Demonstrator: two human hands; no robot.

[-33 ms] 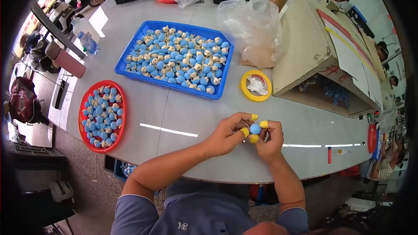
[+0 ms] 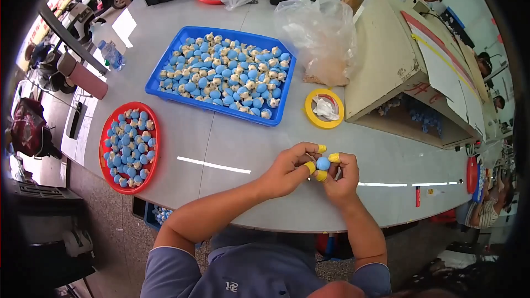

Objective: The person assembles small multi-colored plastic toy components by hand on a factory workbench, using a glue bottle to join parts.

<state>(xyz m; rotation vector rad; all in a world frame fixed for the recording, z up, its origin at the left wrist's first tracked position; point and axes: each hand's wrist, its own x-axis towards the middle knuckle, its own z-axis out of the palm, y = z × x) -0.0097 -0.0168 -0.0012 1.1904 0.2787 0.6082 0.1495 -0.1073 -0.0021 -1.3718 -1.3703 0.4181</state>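
A small round blue piece sits between my two hands, above the front part of the grey table. The thumb of my left hand presses against its left side. My right hand pinches it between thumb and forefinger. Yellow wraps cover the thumb and forefinger tips of both hands. The underside of the piece is hidden by the fingers. Farther off, a blue tray holds many blue-and-cream figure heads. More of them fill a red round tray at the left.
A yellow tape roll with crumpled white paper lies beyond my hands. Behind it are a clear plastic bag and a large beige box. A pink bottle and a water bottle are at the left, a red marker at the right.
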